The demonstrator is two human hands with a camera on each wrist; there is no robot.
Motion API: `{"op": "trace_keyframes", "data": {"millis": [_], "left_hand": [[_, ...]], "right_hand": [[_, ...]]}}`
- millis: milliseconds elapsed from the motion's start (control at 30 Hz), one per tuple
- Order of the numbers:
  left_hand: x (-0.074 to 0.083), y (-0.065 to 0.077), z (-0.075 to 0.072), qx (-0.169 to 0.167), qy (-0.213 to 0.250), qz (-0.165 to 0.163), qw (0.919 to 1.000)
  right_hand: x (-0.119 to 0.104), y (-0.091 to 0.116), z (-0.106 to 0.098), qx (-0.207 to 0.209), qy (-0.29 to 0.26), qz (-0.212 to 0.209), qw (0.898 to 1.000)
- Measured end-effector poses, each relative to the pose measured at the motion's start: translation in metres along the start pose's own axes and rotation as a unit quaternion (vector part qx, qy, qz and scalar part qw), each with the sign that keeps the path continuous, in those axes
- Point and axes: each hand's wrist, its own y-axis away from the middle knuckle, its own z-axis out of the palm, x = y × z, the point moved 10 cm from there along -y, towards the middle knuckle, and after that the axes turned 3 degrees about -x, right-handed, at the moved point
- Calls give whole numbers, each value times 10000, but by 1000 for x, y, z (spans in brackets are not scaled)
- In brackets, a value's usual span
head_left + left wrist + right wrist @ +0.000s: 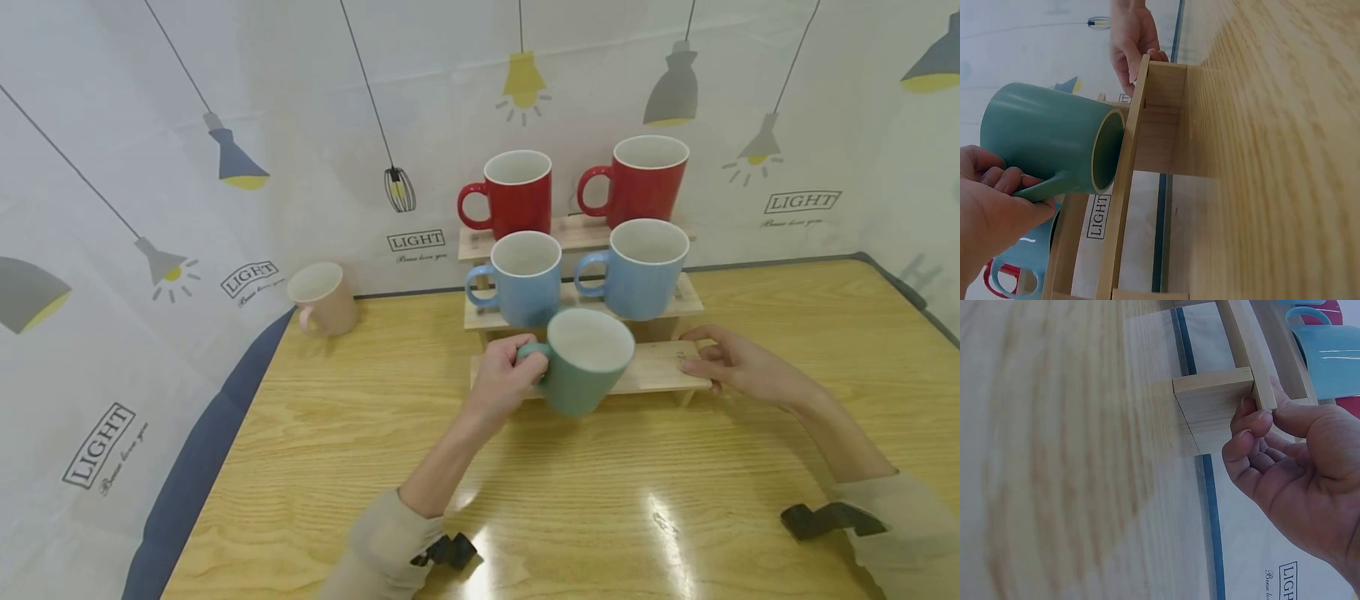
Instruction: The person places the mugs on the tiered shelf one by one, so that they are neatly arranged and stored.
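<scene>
My left hand (504, 377) grips the handle of a green mug (581, 379), which has a pale inside. The mug is tilted at the front of the lowest step (660, 367) of a three-step wooden rack. In the left wrist view the green mug's (1041, 131) base is close to the board's edge; whether they touch I cannot tell. My right hand (750, 367) pinches the right end of that lowest board (1263, 387) between thumb and curled fingers. Two light blue mugs (528, 287) stand on the middle step, and two red mugs (519, 200) on the top one.
A pale pink mug (330, 304) stands alone at the table's back left corner. Behind the wood-grain table (585, 500) hangs a white cloth (315, 108) printed with lamps. Dark blue material (202, 450) runs along the left edge.
</scene>
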Motion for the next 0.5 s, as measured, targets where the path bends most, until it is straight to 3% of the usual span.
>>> {"op": "trace_keyframes", "data": {"millis": [133,500], "left_hand": [[0,-4,10,-188,79,88,9998],[-5,-14,26,-266,-53,112,9996]], "right_hand": [[-1,0,0,-22,-11,-3,10000],[0,0,0,-18,-23,-61,10000]]}}
